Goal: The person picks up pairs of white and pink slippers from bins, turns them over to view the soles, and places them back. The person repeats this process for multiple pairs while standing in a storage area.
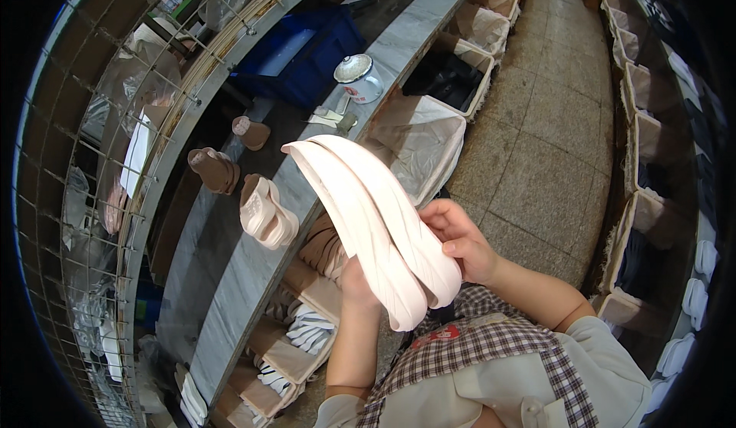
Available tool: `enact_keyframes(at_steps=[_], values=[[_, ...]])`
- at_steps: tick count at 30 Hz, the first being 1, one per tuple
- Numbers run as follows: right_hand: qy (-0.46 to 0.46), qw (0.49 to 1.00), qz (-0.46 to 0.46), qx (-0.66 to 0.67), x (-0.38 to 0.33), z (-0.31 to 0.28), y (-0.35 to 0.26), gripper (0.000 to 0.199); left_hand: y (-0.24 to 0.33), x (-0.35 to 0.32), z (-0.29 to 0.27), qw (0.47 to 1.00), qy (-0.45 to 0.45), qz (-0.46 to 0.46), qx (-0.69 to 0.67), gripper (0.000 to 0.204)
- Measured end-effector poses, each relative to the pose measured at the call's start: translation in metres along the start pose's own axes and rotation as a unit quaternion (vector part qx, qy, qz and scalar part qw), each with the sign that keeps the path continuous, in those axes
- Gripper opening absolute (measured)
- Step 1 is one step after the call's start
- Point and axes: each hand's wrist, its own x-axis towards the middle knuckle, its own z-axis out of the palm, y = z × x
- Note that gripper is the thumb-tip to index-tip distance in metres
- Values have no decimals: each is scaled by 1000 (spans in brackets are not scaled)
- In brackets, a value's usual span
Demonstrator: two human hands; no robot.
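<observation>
Two long, pale pink shoe soles (368,213) lie side by side, tilted, in front of my body. My left hand (359,281) grips their near left edge, its fingers mostly hidden behind them. On the other side, my right hand (464,240) pinches the right sole's edge, thumb on the near side. Left of the soles, a small stack of pale soles (268,213) stands on the grey marble-patterned bench (230,301). Brown shoe-shaped pieces (213,169) and a smaller brown piece (251,133) sit farther back.
A lidded white enamel mug (359,81) and a blue crate (295,52) are on the bench. Lined bins (422,133) stand along its right side, with more soles in bins (307,328) below. Wire mesh (84,159) is at left; more bins (629,232) line the aisle's right.
</observation>
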Motion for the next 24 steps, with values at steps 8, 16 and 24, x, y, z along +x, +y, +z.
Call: enact_keyframes(at_steps=[8,16,24], values=[[114,970,70,-201,18,18,-16,70,7,4,22,948,52,114,293,79],[95,964,153,196,28,7,-23,59,32,-6,32,967,-24,127,217,62],[84,954,178,226,32,10,-20,58,37,-10,35,958,-26,170,229,62]])
